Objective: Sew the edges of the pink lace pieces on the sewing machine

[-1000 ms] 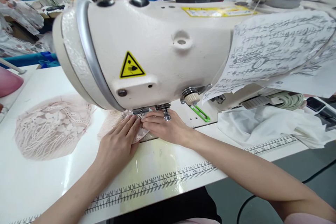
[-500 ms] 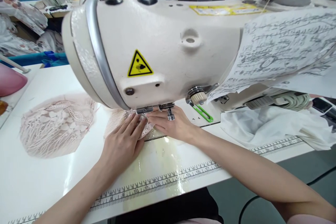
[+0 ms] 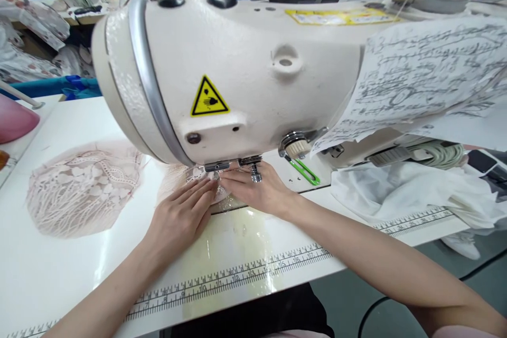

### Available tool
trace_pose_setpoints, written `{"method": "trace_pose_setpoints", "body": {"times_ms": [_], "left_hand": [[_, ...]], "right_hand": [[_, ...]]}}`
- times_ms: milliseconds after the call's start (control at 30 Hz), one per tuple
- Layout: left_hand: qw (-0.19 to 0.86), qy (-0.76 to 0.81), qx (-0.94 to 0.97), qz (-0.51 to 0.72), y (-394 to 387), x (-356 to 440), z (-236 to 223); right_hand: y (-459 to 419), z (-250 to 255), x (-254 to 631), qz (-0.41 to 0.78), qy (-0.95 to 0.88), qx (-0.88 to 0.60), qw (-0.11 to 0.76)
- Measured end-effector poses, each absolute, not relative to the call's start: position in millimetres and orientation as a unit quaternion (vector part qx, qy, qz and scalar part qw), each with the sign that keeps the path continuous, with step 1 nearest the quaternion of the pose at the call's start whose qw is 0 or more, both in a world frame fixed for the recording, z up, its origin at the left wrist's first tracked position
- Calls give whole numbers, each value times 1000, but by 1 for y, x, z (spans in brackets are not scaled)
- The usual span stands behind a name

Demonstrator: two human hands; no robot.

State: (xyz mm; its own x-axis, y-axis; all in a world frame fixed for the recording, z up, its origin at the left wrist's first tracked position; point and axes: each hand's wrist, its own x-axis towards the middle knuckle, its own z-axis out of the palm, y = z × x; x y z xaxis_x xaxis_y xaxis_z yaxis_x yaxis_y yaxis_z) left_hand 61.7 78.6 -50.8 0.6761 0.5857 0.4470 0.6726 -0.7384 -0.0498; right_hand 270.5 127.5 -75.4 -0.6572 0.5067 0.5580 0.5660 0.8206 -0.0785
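Under the head of a white sewing machine point(image 3: 245, 90) lies a pale pink lace piece point(image 3: 169, 182), partly covered by my hands. My left hand point(image 3: 182, 212) rests flat on its near side, fingers stretched out and close together. My right hand point(image 3: 259, 190) lies on the lace's right edge, its fingers extended toward the left hand and partly behind the thread guide point(image 3: 255, 171). The needle and presser foot are hidden by the machine head. Off to the left, a second lace piece point(image 3: 83, 185), cup-shaped with leafy patterns, lies flat on the table.
A ruler strip point(image 3: 237, 277) runs along the table's front edge. Right of the machine bed are a green thread snipper point(image 3: 304, 171) and white cloth point(image 3: 372, 190). Handwritten paper point(image 3: 420, 79) hangs from the machine arm. A pink object point(image 3: 16, 120) stands at far left.
My left hand has slid slightly left and its fingers have drawn closer together. My right hand stays in nearly the same place. The whole view has shifted a little.
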Motion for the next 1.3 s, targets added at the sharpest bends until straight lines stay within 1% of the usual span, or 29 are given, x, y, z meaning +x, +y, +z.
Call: {"method": "trace_pose_setpoints", "body": {"times_ms": [133, 333, 500, 600, 700, 800, 900, 1067, 1300], "left_hand": [[112, -371, -900, -198, 79, 58, -50], [131, -389, -891, -194, 81, 56, -53], [144, -404, -882, -195, 80, 59, -51], [135, -405, -882, -199, 78, 60, -48], [123, -374, -894, -214, 76, 60, -47], [117, -363, -894, -237, 77, 61, -47], [119, -396, -878, -240, 79, 59, -49], [92, -378, -902, -187, 82, 50, -53], [111, -351, -914, -172, 86, 44, -55]], "right_hand": [[116, -72, 268, -147, -899, -289, 293], [113, -76, 263, -163, -897, -273, 309], [113, -75, 262, -137, -892, -281, 326], [114, -73, 262, -91, -895, -280, 334], [118, -74, 263, -42, -893, -278, 350], [123, -78, 263, -3, -894, -280, 349], [125, -80, 262, 23, -905, -255, 340], [119, -77, 263, -17, -913, -237, 331], [116, -83, 263, -28, -916, -235, 325]]}}
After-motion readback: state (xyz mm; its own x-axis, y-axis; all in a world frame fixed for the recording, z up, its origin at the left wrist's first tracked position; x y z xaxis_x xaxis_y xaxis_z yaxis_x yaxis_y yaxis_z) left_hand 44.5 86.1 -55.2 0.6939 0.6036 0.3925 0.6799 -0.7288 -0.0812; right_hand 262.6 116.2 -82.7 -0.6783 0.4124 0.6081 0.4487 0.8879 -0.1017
